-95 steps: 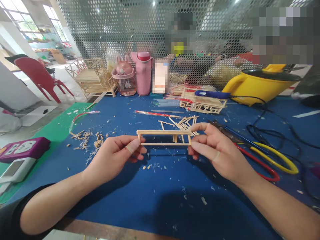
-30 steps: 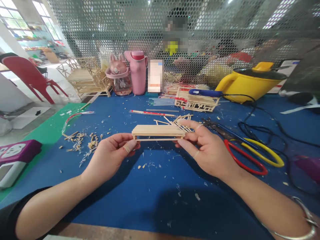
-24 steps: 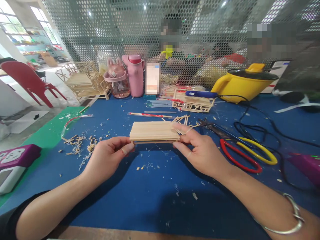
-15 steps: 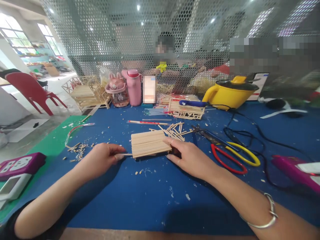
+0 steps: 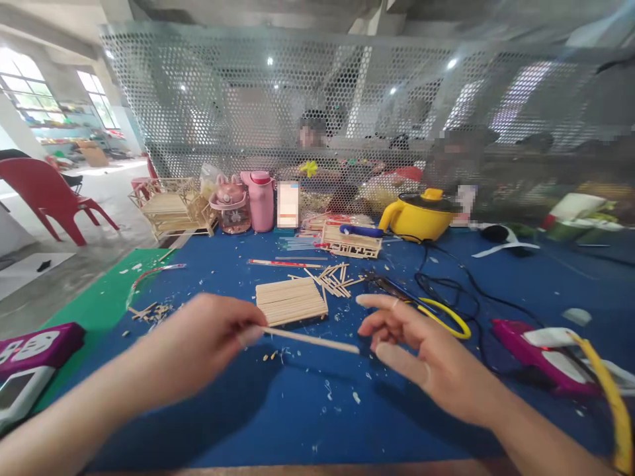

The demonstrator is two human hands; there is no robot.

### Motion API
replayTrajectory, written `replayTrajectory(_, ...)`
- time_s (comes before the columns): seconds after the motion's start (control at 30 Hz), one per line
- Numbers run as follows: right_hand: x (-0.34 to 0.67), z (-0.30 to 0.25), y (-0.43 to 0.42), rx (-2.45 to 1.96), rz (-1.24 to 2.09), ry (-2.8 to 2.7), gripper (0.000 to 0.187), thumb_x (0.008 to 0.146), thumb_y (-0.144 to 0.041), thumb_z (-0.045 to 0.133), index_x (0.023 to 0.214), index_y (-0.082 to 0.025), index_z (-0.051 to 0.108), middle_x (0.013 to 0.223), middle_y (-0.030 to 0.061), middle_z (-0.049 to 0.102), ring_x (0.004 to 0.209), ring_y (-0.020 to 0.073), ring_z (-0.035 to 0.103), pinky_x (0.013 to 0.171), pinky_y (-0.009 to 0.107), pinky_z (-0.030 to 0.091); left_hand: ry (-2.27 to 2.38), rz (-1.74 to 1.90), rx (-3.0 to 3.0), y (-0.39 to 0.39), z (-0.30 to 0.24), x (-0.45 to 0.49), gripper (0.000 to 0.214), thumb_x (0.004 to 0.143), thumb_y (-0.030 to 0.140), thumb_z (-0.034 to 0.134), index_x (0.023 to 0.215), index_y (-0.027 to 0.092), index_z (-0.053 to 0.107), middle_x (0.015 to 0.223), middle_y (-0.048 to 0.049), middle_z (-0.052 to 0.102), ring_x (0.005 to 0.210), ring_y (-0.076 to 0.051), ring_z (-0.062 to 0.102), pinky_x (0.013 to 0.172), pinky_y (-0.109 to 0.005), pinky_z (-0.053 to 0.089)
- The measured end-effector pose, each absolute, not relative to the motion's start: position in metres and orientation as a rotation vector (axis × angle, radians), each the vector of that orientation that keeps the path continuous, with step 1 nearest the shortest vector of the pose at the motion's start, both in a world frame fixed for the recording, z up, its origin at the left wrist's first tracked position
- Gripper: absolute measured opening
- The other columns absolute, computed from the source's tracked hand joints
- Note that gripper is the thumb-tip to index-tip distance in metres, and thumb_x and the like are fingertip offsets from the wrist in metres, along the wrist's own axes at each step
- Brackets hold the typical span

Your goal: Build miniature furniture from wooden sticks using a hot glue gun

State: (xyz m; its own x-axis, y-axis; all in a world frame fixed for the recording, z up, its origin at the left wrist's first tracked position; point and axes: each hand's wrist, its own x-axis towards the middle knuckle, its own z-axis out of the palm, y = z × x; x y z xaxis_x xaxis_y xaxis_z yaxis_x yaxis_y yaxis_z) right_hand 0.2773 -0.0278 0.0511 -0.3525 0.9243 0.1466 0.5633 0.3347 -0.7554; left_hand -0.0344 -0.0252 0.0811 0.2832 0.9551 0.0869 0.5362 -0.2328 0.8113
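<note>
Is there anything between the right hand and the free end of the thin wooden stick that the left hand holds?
Nothing visible. The left hand pinches one end of the thin wooden stick; its free end nearly meets the right hand. The stick panel lies farther back, outside that gap.

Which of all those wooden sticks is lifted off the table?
The single stick pinched in the left hand, slanting toward the open right hand. The loose sticks and the stick panel lie flat on the blue mat.
</note>
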Motion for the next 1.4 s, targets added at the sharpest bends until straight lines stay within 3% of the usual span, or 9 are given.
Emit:
replayTrajectory(0.17,0.251,0.05,-0.055,-1.289,0.84,-2.262,0.02,0.091,-0.033,0.045,0.102,-0.028,0.062,0.089,0.0006,0.068,0.079,0.0159,0.063,0.073,0.028,0.048,1.104,0.439,2.279,-0.023,0.055,0.018,0.026,0.088,0.024,0.043,0.09,0.022,0.069,0.083,-0.0047,0.07,0.072,-0.018,0.061,0.065,-0.026,0.041)
replayTrajectory(0.4,0.235,0.03,-0.06,-1.396,1.011,-2.067,0.022,0.093,-0.034,0.041,0.091,-0.023,0.059,0.065,-0.0025,0.062,0.057,0.012,0.055,0.056,0.023,0.043,0.953,0.789,1.492,-0.025,0.02,0.029,0.036,0.082,0.038,0.059,0.112,0.018,0.056,0.072,0.0007,0.058,0.061,-0.013,0.053,0.058,-0.025,0.045)
replayTrajectory(0.6,0.208,0.02,-0.05,-1.296,1.227,-1.979,0.021,0.09,-0.034,0.044,0.099,-0.02,0.057,0.064,-0.0027,0.06,0.053,0.0099,0.053,0.055,0.022,0.044,0.862,0.965,1.311,-0.025,0.003,0.036,0.035,0.084,0.047,0.055,0.083,0.013,0.065,0.082,-0.0046,0.062,0.077,-0.015,0.056,0.075,-0.027,0.045)
replayTrajectory(0.8,0.267,0.019,-0.001,-1.724,0.255,-1.942,0.035,0.074,-0.018,0.055,0.109,-0.022,0.06,0.084,0.0024,0.064,0.063,0.0137,0.055,0.065,0.028,0.045,0.901,0.994,1.088,-0.023,-0.005,0.033,0.032,0.089,0.05,0.042,0.088,0.019,0.047,0.079,-0.002,0.062,0.062,-0.013,0.058,0.061,-0.027,0.048)
replayTrajectory(0.9,0.29,0.019,0.021,-1.847,0.175,-1.908,0.023,0.074,-0.021,0.053,0.095,-0.019,0.063,0.071,0.0022,0.064,0.052,0.0144,0.053,0.055,0.028,0.042,1.0,0.965,1.273,-0.024,-0.007,0.03,0.03,0.092,0.048,0.033,0.088,0.021,0.043,0.059,0.0067,0.045,0.044,-0.009,0.041,0.044,-0.022,0.034)
replayTrajectory(1.03,0.273,0.015,0.031,-1.801,0.161,-2.035,0.02,0.079,-0.036,0.053,0.066,-0.022,0.058,0.053,-0.0005,0.055,0.05,0.0167,0.052,0.05,0.028,0.037,1.203,0.995,1.868,-0.02,0.001,0.013,0.027,0.095,0.037,0.03,0.091,0.02,0.05,0.067,0.0022,0.049,0.059,-0.013,0.046,0.058,-0.026,0.038)
replayTrajectory(1.13,0.244,0.016,0.029,-1.652,0.172,-2.14,0.013,0.076,-0.02,0.051,0.085,-0.021,0.061,0.068,0.0004,0.061,0.06,0.016,0.056,0.056,0.027,0.041,1.238,0.947,2.207,-0.012,0.006,-0.001,0.026,0.095,0.029,0.031,0.096,0.019,0.055,0.087,-0.0058,0.06,0.078,-0.018,0.055,0.073,-0.03,0.042)
replayTrajectory(1.23,0.222,0.026,0.022,-1.442,0.17,-2.203,0.044,0.072,-0.005,0.044,0.111,-0.02,0.055,0.096,0.0052,0.064,0.082,0.0157,0.06,0.072,0.028,0.047,1.23,0.902,2.326,-0.007,0.005,-0.006,0.031,0.094,0.024,0.031,0.106,0.018,0.059,0.093,-0.0084,0.059,0.085,-0.018,0.058,0.076,-0.029,0.046)
replayTrajectory(1.4,0.204,0.036,0.005,-0.907,0.128,-2.563,0.029,0.088,-0.017,0.044,0.112,-0.019,0.059,0.098,0.0082,0.069,0.094,0.0201,0.062,0.082,0.034,0.048,1.116,0.887,2.449,-0.007,-0.003,-0.001,0.032,0.094,0.028,0.037,0.112,0.02,0.063,0.085,-0.0064,0.057,0.077,-0.016,0.057,0.072,-0.026,0.048)
